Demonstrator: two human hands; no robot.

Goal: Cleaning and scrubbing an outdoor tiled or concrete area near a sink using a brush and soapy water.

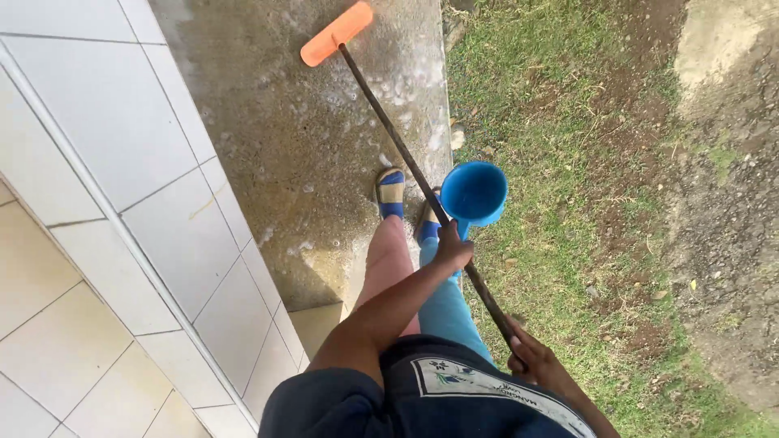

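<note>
Gripping a long dark broom handle (pixel 406 154), the person stood on a wet concrete strip (pixel 316 138) that ran between a white tiled wall (pixel 130 154) and a patch of grass (pixel 568 162). The left hand (pixel 451 247) was closed on the handle partway along it, and the same hand also held the grip of a blue plastic dipper cup (pixel 474 193), whose open mouth faced up just beside the handle on the grass side. The right hand (pixel 531 357) was clamped on the near end of the handle, low by the person's hip and well apart from the left hand. From there the handle slanted away over the concrete to an orange brush head (pixel 336 33), which lay on the strip at its far end, well beyond the feet.

White soap foam (pixel 406 85) was spread over the wet concrete beside the handle, thickest toward the grass edge. Two feet in blue and tan sandals (pixel 390 193) were planted on the strip under the handle, one partly hidden behind the cup. The person wore one pink trouser leg and one blue one, with a dark top at the bottom of the view. Bare brown soil (pixel 641 105) showed in the grass further from the handle, and a rough grey gravel surface (pixel 730 203) lay beyond that.
</note>
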